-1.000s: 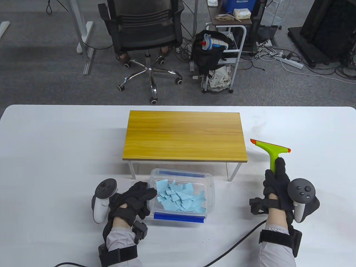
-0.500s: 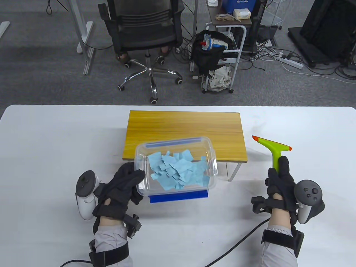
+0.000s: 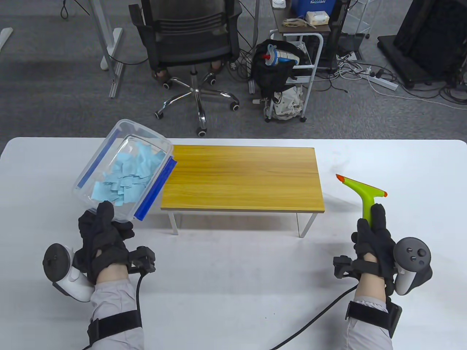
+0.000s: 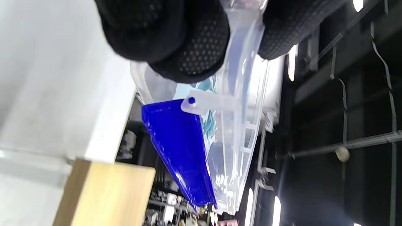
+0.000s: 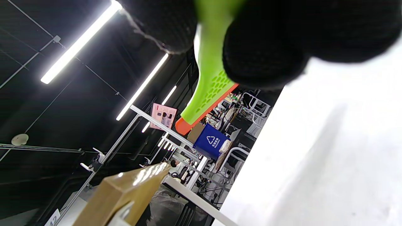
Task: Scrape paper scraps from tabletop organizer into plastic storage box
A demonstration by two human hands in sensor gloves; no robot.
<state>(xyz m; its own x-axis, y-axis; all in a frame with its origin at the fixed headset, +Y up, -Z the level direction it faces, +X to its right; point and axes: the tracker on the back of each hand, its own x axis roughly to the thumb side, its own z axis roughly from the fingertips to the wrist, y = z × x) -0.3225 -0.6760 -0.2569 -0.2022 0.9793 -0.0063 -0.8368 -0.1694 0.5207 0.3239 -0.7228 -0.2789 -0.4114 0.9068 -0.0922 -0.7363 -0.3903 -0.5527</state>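
My left hand (image 3: 104,233) grips the near end of a clear plastic storage box (image 3: 109,153) with blue clips and holds it lifted and tilted at the left end of the wooden tabletop organizer (image 3: 242,178). Blue paper scraps (image 3: 127,175) lie inside the box. The left wrist view shows my fingers (image 4: 188,44) on the box rim (image 4: 238,103) and a blue clip (image 4: 179,147). My right hand (image 3: 374,233) holds a green scraper (image 3: 365,193) with orange tips by its handle, right of the organizer; the scraper also shows in the right wrist view (image 5: 209,84). The organizer top is bare.
The white table (image 3: 233,284) spreads around the organizer. An office chair (image 3: 189,40) and a small cart (image 3: 292,73) stand on the floor beyond the far edge. Cables run from both wrists across the near table.
My left hand has lifted the box from in front of the organizer and swung it up and left to the organizer's left end. The right hand with the scraper has shifted slightly right.
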